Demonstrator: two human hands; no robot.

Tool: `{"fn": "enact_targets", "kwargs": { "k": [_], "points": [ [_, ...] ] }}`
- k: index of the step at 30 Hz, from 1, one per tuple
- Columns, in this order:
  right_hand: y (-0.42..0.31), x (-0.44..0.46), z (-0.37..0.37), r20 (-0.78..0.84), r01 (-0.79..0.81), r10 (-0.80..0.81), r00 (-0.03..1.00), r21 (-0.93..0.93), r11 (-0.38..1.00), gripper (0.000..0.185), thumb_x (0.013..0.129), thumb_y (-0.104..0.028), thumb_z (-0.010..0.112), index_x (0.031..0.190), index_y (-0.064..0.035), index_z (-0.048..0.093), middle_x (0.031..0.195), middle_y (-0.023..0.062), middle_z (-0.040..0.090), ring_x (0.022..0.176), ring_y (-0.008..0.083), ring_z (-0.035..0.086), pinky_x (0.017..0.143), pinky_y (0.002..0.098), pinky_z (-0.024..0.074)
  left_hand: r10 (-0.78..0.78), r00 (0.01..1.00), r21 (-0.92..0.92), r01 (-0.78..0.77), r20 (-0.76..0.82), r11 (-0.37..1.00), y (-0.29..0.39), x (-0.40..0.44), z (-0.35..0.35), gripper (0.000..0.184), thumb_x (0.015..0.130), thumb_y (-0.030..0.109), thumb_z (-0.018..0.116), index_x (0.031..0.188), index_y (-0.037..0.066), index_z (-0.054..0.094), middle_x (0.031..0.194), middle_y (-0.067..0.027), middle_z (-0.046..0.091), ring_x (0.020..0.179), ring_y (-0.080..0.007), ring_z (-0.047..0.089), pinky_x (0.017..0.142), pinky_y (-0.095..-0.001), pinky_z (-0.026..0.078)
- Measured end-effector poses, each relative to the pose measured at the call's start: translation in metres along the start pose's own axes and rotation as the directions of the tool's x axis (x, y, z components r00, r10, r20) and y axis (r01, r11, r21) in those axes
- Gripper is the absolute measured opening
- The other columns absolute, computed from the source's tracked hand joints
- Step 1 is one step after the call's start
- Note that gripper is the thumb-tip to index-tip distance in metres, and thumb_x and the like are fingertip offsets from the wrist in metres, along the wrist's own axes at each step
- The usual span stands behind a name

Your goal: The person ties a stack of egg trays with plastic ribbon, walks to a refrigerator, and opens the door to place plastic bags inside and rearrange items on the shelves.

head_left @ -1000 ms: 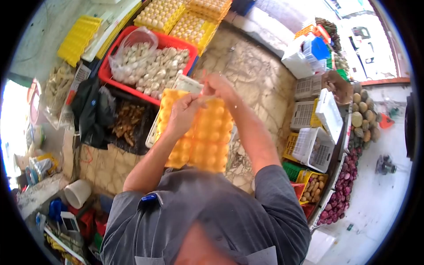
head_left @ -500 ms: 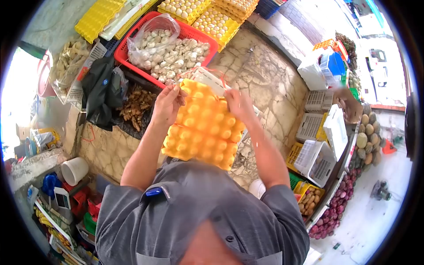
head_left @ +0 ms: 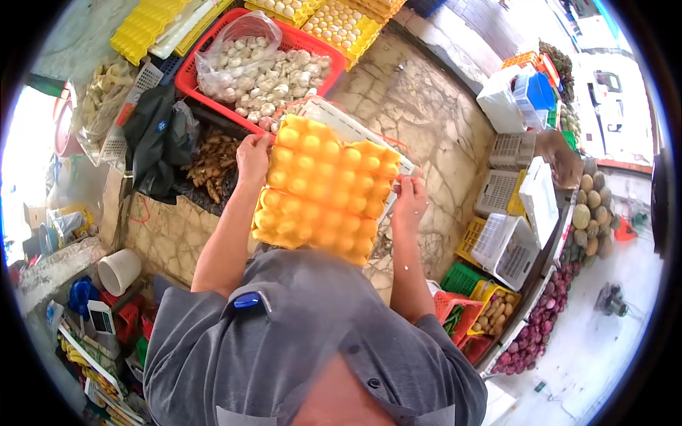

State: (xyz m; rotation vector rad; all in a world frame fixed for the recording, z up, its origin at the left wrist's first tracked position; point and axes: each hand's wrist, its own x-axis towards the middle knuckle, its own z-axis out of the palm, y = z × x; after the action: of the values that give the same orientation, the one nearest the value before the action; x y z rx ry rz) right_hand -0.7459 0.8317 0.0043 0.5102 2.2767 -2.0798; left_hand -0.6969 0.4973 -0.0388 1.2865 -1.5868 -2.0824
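Note:
A yellow moulded egg tray [head_left: 323, 188] lies tilted in front of my chest, its bumps facing up. Its upper edge is uneven, with a notch near the middle. Beneath it a white slotted panel [head_left: 341, 122] sticks out at the top and right. A thin red string [head_left: 387, 140] runs by the panel. My left hand [head_left: 253, 160] is closed in a pinch beside the tray's upper left edge. At the right edge, near the panel's corner, my right hand [head_left: 410, 202] has its fingers curled closed. What either pinch holds is too small to make out.
A red crate [head_left: 334, 67] of garlic [head_left: 284, 82] stands ahead, partly under a plastic bag. Egg trays with eggs [head_left: 344, 28] are beyond it. Ginger [head_left: 213, 160] lies to the left. Crates [head_left: 504, 248], potatoes [head_left: 497, 316] and red onions [head_left: 533, 334] line the right side.
My hands have moved apart, the right one outward and down to the tray's right edge, the left one slightly left. The tray has turned a little, and more of the white panel shows.

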Motion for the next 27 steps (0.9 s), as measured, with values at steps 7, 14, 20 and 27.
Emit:
{"fn": "enact_targets", "kwargs": {
  "k": [7, 14, 20, 27],
  "points": [
    [0.055, 0.012, -0.008, 0.052, -0.256, 0.252, 0.966, 0.114, 0.960, 0.019, 0.099, -0.013, 0.056, 0.104, 0.0017, 0.068, 0.094, 0.0048, 0.068, 0.080, 0.0113, 0.061, 0.075, 0.0266, 0.0495, 0.125, 0.992, 0.443, -0.122, 0.022, 0.888, -0.021, 0.021, -0.003, 0.023, 0.096, 0.020, 0.061, 0.086, 0.000, 0.063, 0.076, -0.0035, 0.062, 0.069, -0.0105, 0.053, 0.064, -0.0293, 0.046],
    [0.058, 0.015, -0.003, 0.080, -0.365, 0.359, 0.930, 0.318, 0.875, 0.027, 0.100, -0.015, 0.055, 0.120, 0.0019, 0.060, 0.108, 0.0103, 0.067, 0.091, 0.0193, 0.066, 0.078, 0.0329, 0.0547, -0.100, 0.994, 0.057, 0.097, 0.051, 0.994, -0.020, 0.014, -0.003, 0.022, 0.098, 0.020, 0.059, 0.098, -0.002, 0.065, 0.087, -0.0076, 0.067, 0.073, -0.0150, 0.061, 0.064, -0.0317, 0.049],
    [-0.042, 0.056, 0.007, 0.090, -0.259, 0.257, 0.962, 0.011, 0.966, 0.026, 0.098, -0.018, 0.060, 0.115, 0.0014, 0.065, 0.103, 0.0109, 0.069, 0.090, 0.0182, 0.066, 0.078, 0.0314, 0.0547, -0.223, 0.915, -0.441, 0.363, 0.337, 0.821, -0.004, -0.027, 0.012, 0.022, 0.100, 0.017, 0.054, 0.108, -0.001, 0.063, 0.098, -0.0095, 0.069, 0.084, -0.0181, 0.067, 0.073, -0.0338, 0.056],
    [-0.102, 0.139, 0.063, 0.648, -0.161, 0.220, 0.730, -0.150, 0.976, 0.019, 0.096, -0.021, 0.063, 0.101, -0.0037, 0.071, 0.088, 0.0016, 0.070, 0.074, 0.0097, 0.064, 0.067, 0.0254, 0.0519, -0.211, 0.761, -0.515, 0.588, 0.614, 0.624, -0.001, -0.117, 0.019, 0.034, 0.102, 0.023, 0.052, 0.130, 0.005, 0.056, 0.123, -0.0102, 0.065, 0.111, -0.0212, 0.064, 0.098, -0.0424, 0.053]
  ]
}}
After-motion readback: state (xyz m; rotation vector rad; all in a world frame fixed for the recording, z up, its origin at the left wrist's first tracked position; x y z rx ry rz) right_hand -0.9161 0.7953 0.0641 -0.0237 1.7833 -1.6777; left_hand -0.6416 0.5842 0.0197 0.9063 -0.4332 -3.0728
